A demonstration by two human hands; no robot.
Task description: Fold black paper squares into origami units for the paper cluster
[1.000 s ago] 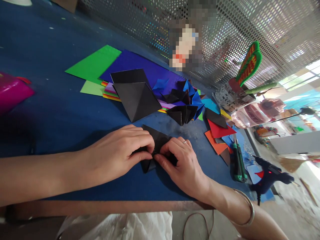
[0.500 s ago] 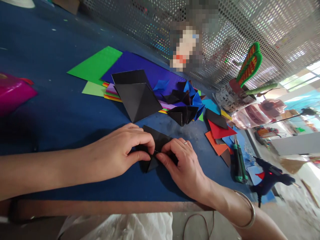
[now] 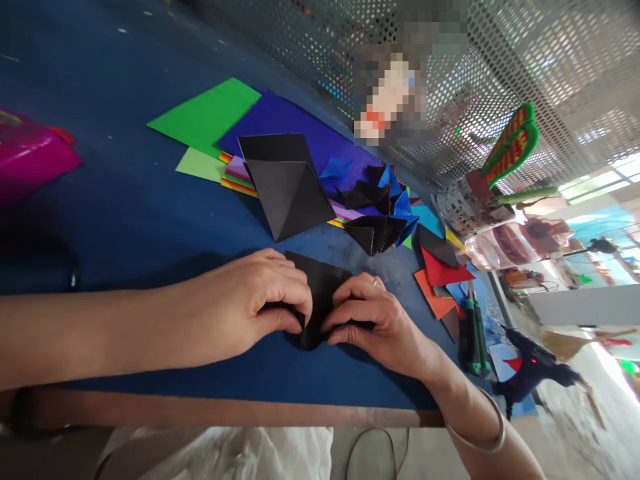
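A piece of black paper (image 3: 320,283) lies near the front edge of the blue table, between my hands. My left hand (image 3: 265,293) pinches its left side, with thumb and fingers closed on a folded edge. On the right side my right hand (image 3: 373,310), with a ring on one finger, grips the paper the same way. The paper bulges down in a rounded curve between my thumbs. Just beyond my hands stands a larger folded black paper (image 3: 287,193). Folded black pieces (image 3: 375,232) and blue pieces (image 3: 400,200) are clustered to its right.
Green paper (image 3: 207,117) and dark blue paper (image 3: 295,123) lie behind. At the right are red paper (image 3: 443,267), a green-handled tool (image 3: 477,340), a glue gun (image 3: 535,367) and a pot (image 3: 465,200). A magenta object (image 3: 35,157) sits far left; a perforated metal screen (image 3: 310,47) rises behind.
The small folded point between my hands is no longer seen, and the paper there now shows a broad curved surface. My fingers have shifted their grip along its sides. The camera view has tilted slightly.
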